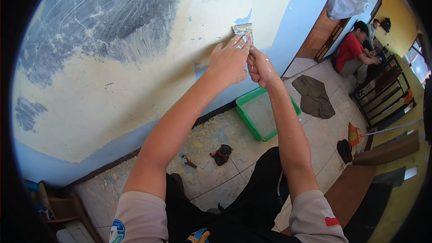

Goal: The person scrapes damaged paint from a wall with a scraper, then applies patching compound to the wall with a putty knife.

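Both my hands are raised to the wall point(211, 13) on a scraper point(243, 28), whose wide, paint-flecked metal blade lies against the cream patch below a bit of blue paint. My right hand point(264, 68) is closed around its handle, mostly hidden by the fingers. From the left, my left hand point(228, 60) presses its fingers onto the back of the blade, against the right hand. Small pale paint flakes stick to both hands and forearms. Cream undercoat and a grey, scratched area point(112, 18) show where the blue paint point(310, 0) is gone.
Under my hands, a green basin point(252, 123) of cloudy liquid stands by the wall. Paint scraps and a dark red-black object point(221, 154) litter the tiles. A brown cloth point(313, 96) lies right of the basin. Farther back, two people sit beside a dark rack point(387, 94); a broom point(355, 132) lies nearer.
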### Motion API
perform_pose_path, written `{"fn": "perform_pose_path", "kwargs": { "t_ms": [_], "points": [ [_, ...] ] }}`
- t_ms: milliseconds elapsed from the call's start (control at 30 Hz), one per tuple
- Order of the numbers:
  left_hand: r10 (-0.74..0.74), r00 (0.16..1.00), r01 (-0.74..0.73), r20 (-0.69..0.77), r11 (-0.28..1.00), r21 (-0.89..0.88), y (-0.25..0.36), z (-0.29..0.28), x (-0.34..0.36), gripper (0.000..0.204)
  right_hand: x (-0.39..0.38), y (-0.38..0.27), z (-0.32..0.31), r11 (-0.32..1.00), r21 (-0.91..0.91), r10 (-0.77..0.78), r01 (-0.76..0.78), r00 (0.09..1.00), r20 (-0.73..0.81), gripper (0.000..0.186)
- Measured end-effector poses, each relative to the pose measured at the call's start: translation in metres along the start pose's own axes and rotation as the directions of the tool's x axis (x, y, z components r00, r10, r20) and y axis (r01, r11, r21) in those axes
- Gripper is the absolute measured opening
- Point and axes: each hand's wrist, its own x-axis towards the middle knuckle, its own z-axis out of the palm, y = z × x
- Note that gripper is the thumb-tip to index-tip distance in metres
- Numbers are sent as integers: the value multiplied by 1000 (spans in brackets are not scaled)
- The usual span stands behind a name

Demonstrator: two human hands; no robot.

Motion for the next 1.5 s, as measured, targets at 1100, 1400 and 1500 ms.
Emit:
{"fn": "perform_pose_path", "kwargs": {
  "t_ms": [1100,1400,1500],
  "points": [
    [-57,998,63,-40,979,195,13,-16,-6,88,-3,-1,32,929,370,-52,-19,982,180,50],
    [-77,995,64,62,981,185,6,-16,-8,92,14,19,32,955,296,-68,21,986,151,43],
    [-65,997,57,52,988,147,0,-16,-4,92,14,13,49,944,328,-96,42,984,150,44]
  ]
}}
